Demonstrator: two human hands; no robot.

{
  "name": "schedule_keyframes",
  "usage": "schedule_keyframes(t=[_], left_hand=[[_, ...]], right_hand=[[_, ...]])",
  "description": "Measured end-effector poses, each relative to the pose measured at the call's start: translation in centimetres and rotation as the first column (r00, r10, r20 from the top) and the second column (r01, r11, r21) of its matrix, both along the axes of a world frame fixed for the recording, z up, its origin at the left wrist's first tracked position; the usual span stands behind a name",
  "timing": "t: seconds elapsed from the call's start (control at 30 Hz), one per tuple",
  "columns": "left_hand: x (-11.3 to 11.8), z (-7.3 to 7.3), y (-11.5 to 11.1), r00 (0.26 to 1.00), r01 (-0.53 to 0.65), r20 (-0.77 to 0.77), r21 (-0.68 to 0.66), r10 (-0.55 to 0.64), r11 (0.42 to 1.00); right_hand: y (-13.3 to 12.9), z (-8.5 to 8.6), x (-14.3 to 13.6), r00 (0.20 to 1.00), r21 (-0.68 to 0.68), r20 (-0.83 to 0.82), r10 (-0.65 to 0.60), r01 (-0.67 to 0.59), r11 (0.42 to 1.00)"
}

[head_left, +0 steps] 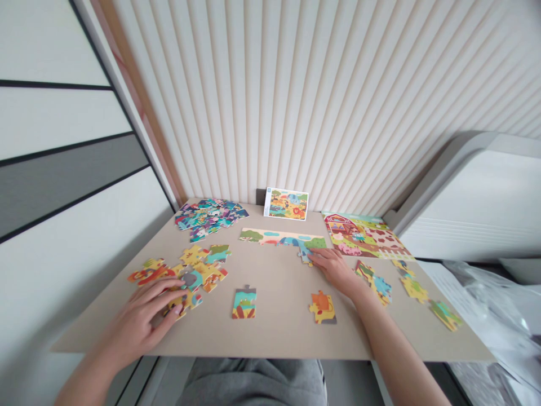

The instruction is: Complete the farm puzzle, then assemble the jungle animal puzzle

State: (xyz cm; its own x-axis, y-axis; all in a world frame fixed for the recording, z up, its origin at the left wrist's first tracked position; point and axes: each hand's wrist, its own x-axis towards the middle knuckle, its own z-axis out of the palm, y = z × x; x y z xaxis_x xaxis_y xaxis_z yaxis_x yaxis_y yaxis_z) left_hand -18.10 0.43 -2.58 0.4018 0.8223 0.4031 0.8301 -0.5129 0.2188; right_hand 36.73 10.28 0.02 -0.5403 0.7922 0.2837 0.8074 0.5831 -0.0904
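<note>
Head view: left hand (146, 316) over puzzle pieces (207, 268) (some hidden beneath fingers).

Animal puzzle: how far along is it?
Seems early. The top strip looks joined. The right hand touches a blue piece at the strip's lower edge; the left hand is on the yellow pile. Unplaced: that pile, the teal piece, the orange piece and probably the loose pieces at right.

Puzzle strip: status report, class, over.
Left hand on loose pieces. Right hand on blue piece at strip's lower edge, toward right end; fit unclear. Two pieces nearer the person, clear of strip.
</note>
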Motion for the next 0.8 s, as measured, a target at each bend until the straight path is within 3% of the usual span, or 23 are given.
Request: schedule_keyframes(t=[0.27, 0.8], left_hand=[[-0.25, -0.3, 0.16, 1.0, 0.005, -0.005, 0.002, -0.005, 1.0], [0.08, 0.12, 0.17, 1.0, -0.003, -0.006, 0.013, 0.003, 1.0]], right_hand=[[-0.42, 0.19, -0.4, 0.996, -0.001, 0.085, -0.011, 0.011, 1.0], [-0.83, 0.49, -1.02, 1.0, 0.009, 0.009, -0.022, 0.022, 1.0]])
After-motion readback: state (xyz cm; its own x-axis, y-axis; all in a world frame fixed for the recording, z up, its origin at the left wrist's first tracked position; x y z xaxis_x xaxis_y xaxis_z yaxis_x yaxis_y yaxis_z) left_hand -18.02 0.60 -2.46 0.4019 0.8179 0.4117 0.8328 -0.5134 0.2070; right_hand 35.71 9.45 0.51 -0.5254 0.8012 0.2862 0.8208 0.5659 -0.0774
